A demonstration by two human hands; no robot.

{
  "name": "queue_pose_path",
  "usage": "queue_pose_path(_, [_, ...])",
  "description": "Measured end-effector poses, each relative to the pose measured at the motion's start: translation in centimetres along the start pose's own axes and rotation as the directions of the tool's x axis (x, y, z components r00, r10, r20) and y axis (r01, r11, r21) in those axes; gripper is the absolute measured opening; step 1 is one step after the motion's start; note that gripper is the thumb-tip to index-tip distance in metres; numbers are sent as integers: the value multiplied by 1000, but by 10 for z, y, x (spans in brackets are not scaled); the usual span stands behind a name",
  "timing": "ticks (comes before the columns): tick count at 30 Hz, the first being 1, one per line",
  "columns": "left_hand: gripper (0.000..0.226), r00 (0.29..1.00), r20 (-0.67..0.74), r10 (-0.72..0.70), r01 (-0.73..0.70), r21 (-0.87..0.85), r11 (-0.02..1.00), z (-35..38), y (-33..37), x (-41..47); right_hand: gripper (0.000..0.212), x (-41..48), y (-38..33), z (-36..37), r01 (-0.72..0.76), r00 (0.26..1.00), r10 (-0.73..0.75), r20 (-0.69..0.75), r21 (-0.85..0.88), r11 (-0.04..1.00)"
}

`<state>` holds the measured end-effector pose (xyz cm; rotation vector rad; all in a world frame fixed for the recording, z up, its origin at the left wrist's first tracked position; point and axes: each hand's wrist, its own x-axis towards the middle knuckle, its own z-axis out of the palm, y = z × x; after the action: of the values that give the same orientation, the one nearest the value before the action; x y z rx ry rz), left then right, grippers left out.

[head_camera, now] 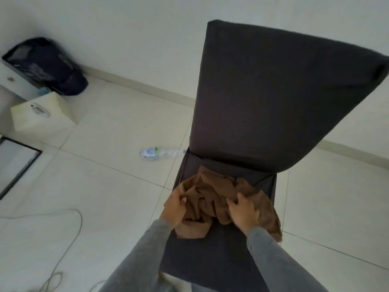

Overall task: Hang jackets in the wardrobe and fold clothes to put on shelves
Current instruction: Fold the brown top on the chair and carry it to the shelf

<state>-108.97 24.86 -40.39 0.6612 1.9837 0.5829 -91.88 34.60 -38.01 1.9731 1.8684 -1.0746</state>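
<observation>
head view shows both hands, left hand [173,206] and right hand [244,211], fingers curled into the crumpled brown garment [210,197] on the dark chair [273,98] seat; best to gather it fully before lifting.

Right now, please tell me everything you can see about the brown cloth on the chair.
The brown garment is a soft, thin-looking fabric of one plain colour, crumpled into many folds, so its type cannot be told. It lies in a heap on the dark chair seat, near the backrest, with one edge hanging over the seat's right side. The left hand grips its left part and the right hand grips its right part.
</observation>
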Motion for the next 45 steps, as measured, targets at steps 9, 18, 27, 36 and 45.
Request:
queue_pose_path(9, [16, 954, 54, 296, -278, -219, 935, -89, 115, -76, 10, -98, -37, -58, 180, 970, -102, -221, 366, 913])
queue_pose_path(18, [19, 917, -24, 399, -329, -614, 718, -182, 213, -158, 49, -221, -111, -132, 572, 800, -516, -306, 647, 504])
queue_pose_path(27, [31, 821, -107, 561, -482, -657, 580, -261, 273, -214, 17, -283, -193, -187, 808, 586, -569, -576, 468, 358])
queue_pose_path(36, [70, 629, 145, 764, -710, -294, 640, -284, 237, -246, 18, -341, -270, -254, 846, 532, -341, -775, 477, 236])
queue_pose_path(45, [53, 684, 76, 725, -710, -157, 686, -236, 214, -221, 19, -380, -269, -284, 876, 481, -291, -827, 449, 174])
